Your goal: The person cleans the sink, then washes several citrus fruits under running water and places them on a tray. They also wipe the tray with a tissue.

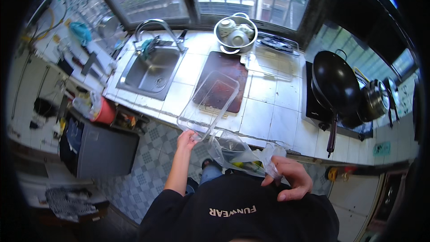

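My left hand [188, 138] grips the near end of a clear plastic container [210, 102], which extends over the counter edge and a dark cutting board [231, 80]. A clear plastic bag [235, 151] hangs in front of my body, bunched at its right end against the fingers of my right hand [292, 177]. Something green and yellow shows inside the bag. The thumb of my right hand is apart from its fingers, and whether they pinch the bag is unclear.
A steel sink [151, 72] is at left. A pot of bowls [235, 33] stands behind the board, beside a clear lidded tray [272, 64]. A black wok [336, 80] rests on the stove at right. A red bin [105, 111] stands below the counter at left.
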The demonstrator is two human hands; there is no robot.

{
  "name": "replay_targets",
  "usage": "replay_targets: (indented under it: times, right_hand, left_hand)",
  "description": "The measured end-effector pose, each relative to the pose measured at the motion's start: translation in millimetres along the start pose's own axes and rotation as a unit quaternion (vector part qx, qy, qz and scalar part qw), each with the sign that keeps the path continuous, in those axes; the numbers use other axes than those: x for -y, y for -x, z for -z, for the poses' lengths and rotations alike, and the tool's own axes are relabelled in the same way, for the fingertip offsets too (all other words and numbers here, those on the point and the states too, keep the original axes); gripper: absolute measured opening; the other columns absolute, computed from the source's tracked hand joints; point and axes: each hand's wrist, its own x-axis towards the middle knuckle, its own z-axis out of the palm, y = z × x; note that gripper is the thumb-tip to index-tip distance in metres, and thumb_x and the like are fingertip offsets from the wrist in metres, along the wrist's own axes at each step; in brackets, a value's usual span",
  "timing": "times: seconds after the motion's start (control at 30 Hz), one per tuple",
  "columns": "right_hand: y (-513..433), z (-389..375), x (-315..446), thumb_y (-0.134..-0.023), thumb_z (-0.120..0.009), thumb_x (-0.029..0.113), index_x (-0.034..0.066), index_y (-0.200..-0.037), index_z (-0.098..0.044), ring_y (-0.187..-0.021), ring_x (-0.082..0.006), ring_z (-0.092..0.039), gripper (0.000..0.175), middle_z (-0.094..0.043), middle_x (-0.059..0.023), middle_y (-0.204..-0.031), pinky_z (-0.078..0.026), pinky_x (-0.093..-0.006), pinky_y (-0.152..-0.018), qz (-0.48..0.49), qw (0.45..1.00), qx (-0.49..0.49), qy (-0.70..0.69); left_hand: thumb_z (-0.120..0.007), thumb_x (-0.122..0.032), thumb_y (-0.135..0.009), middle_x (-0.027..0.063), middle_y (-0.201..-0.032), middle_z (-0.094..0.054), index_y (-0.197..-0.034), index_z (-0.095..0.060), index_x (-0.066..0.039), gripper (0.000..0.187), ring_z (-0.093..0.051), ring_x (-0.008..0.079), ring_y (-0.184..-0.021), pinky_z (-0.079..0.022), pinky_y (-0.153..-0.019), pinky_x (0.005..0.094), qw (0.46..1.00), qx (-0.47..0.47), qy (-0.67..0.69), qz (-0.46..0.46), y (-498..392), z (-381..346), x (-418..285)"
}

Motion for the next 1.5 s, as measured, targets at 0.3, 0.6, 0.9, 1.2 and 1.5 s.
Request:
replay_targets:
  times: [0.3,0.6,0.9,1.2,1.5]
  right_hand:
    - [-55.8,-56.1,4.2,-0.070,-0.072,0.029,0.0006,-0.092,-0.062,-0.074,-0.0139,-0.048,0.037,-0.050,-0.0064,-0.088,-0.039,-0.0226,-0.060,-0.120,0.928,-0.320,0.148]
    - [-104.7,-57.0,-16.5,-0.075,-0.069,0.034,0.0009,-0.092,-0.062,-0.065,-0.0064,-0.036,0.038,-0.040,-0.0004,-0.083,-0.025,-0.0196,-0.055,-0.062,0.856,-0.494,0.142]
    - [-108.8,9.1,-27.2,-0.079,-0.066,0.036,0.0017,-0.095,-0.061,-0.064,-0.0052,-0.036,0.039,-0.039,0.0009,-0.082,-0.027,-0.0205,-0.057,-0.053,0.841,-0.485,0.234]
    - [-43.6,64.2,-57.4,-0.080,-0.062,0.010,0.0002,-0.085,-0.059,-0.064,-0.0081,-0.042,0.012,-0.044,0.0002,-0.072,-0.034,-0.0216,-0.058,-0.231,0.725,-0.565,0.318]
    - [-45.3,14.9,-68.6,-0.064,-0.054,-0.008,0.0047,-0.095,-0.058,-0.090,-0.0274,-0.053,0.034,-0.057,-0.0103,-0.090,-0.042,-0.0352,-0.078,-0.117,0.845,-0.319,0.413]
  left_hand:
    - [-0.065,0.000,-0.067,0.0059,-0.080,-0.056,-0.086,-0.059,-0.004,0.021,-0.058,0.0211,-0.065,-0.048,-0.045,0.0355,0.973,-0.002,-0.230,-0.038,-80.8,-129.5,-33.7]
    - [-0.058,-0.033,-0.086,0.0149,-0.111,-0.056,-0.121,-0.049,0.000,0.048,-0.056,0.0274,-0.100,-0.047,-0.080,0.0347,0.823,0.101,-0.549,-0.103,-86.1,-140.0,-68.2]
    - [-0.060,-0.006,-0.075,0.0230,-0.142,-0.024,-0.130,-0.047,-0.020,0.058,-0.018,0.0362,-0.134,-0.027,-0.104,0.0418,0.572,0.627,-0.513,-0.133,61.3,-147.6,-122.0]
    - [-0.054,0.000,-0.074,0.0179,-0.118,-0.051,-0.120,-0.051,-0.004,0.046,-0.058,0.0260,-0.086,-0.046,-0.072,0.0301,0.508,0.552,-0.594,-0.289,61.8,-170.2,-52.9]
    - [-0.073,-0.007,-0.061,0.0210,-0.133,-0.035,-0.131,-0.029,0.007,0.084,-0.046,0.0357,-0.109,-0.041,-0.091,0.0366,0.440,0.448,-0.646,-0.434,87.3,-195.1,-43.3]
